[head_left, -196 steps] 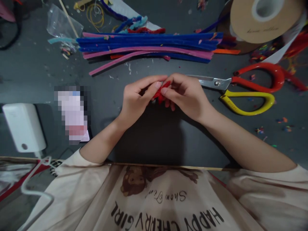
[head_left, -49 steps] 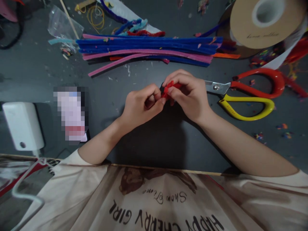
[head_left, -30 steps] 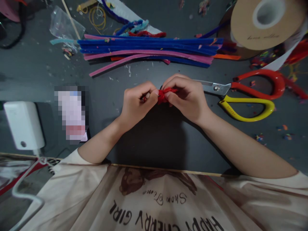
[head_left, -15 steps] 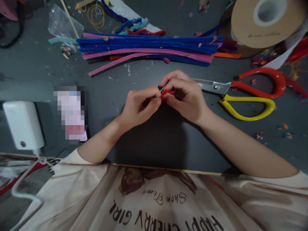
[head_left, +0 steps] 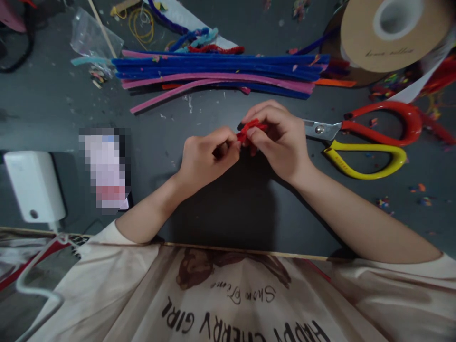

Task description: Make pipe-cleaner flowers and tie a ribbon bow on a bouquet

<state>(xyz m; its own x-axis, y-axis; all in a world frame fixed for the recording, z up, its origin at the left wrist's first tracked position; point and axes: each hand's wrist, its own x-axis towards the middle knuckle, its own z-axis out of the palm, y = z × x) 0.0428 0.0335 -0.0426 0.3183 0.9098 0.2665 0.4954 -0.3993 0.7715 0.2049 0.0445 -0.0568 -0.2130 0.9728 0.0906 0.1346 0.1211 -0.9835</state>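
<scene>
Red pipe cleaner (head_left: 250,129): fuzzy, matt pile, pinched between left hand (head_left: 206,156) and right hand (head_left: 280,140). Blue and pink pipe cleaners (head_left: 217,73) toward desk's far edge: same fuzzy matt nap. Scissors (head_left: 359,137) at right: bright metal blades, glossy plastic handles, red and yellow. Desk (head_left: 53,104): dark, matt, smooth, flecked with scraps. Ribbon spool (head_left: 392,31) at far right corner: matt tan cardboard. Bag (head_left: 93,40) at far left: clear glossy plastic.

- Red pipe cleaner piece (head_left: 249,129): mostly hidden inside fingers of both hands; shape unclear.
- Scissors (head_left: 359,137): blade tips hidden behind right hand (head_left: 280,140).
- Ribbon spool (head_left: 394,33): cut off by top edge.
- Pixelated object (head_left: 106,167): unidentifiable.
</scene>
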